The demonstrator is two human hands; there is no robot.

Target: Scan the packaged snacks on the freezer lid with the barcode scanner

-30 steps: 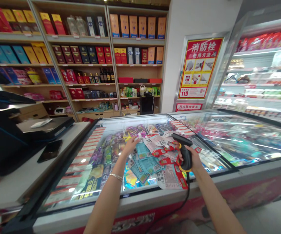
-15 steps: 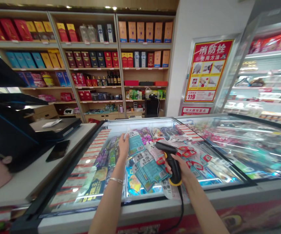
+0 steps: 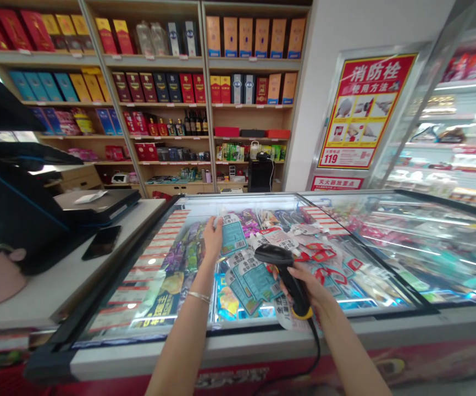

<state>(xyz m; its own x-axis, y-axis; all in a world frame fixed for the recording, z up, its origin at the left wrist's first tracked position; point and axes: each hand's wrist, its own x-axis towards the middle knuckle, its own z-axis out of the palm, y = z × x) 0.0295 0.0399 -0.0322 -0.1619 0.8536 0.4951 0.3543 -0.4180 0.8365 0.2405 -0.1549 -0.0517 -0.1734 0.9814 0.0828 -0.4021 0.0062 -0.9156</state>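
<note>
Scanner [image 3: 287,275] shifted left over the pouches [image 3: 256,280] since a second ago

By its handle, the scanner is gripped in the right hand [image 3: 314,287], its head turned toward a blue-and-white pouch [image 3: 233,236]. That pouch is pinched at its left edge by the left hand [image 3: 213,238], just beside the others. Whether the freezer's glass top [image 3: 137,291] is touched by it cannot be told. Red-and-white packets [image 3: 319,254] are spread farther right.

Freezer glass [image 3: 436,253]: bright, white glare streaks toward its right edge, round reflections near its left edge
Cooler [image 3: 448,144]: brightly lit, stretched, blurred
Black machine [image 3: 11,203]: dark, detail lost
Packets [image 3: 233,234]: fine print too soft to read
</note>
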